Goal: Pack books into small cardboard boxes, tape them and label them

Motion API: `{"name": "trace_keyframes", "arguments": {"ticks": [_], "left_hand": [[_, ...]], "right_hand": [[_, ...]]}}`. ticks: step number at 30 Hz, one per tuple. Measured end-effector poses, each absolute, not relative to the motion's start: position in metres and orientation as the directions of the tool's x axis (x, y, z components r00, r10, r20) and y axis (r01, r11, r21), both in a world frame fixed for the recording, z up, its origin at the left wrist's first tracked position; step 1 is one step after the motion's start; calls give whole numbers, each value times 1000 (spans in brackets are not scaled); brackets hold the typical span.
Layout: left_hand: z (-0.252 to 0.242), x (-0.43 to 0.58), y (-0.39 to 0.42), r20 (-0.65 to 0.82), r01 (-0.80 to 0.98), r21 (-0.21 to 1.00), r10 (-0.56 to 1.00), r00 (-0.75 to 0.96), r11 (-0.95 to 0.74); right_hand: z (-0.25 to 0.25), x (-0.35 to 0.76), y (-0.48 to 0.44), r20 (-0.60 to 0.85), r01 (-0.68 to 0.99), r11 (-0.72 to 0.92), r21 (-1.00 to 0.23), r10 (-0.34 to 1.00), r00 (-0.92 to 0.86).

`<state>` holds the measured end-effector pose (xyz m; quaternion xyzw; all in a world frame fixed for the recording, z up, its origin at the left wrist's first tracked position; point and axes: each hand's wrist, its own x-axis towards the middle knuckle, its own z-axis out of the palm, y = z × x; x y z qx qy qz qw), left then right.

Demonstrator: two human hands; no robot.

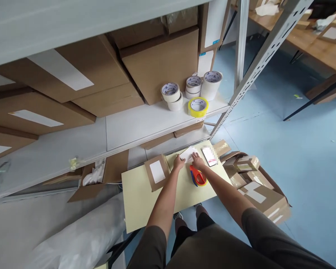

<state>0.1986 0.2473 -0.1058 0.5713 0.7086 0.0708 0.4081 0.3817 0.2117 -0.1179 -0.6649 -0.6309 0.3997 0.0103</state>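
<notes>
Both my hands rest on a small white packet lying on a pale yellow table. My left hand presses its left side with fingers bent. My right hand holds its right side, fingers curled over the edge. A red and blue tape dispenser lies just below my right hand. A small brown box with a white label sits left of my left hand. A phone lies to the right of the packet.
A white shelf above the table carries large cardboard boxes, several white tape rolls and a yellow tape roll. An open carton of small labelled boxes stands on the blue floor at right. A white bag lies lower left.
</notes>
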Motion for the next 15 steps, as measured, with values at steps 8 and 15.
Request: {"name": "trace_keyframes", "arguments": {"ticks": [8, 15], "left_hand": [[-109, 206, 254, -441, 684, 614, 890, -117, 394], [-66, 194, 258, -195, 582, 809, 973, 124, 88]], "right_hand": [[-131, 384, 207, -461, 752, -198, -628, 874, -155], [-103, 399, 208, -289, 524, -250, -814, 957, 7]]}}
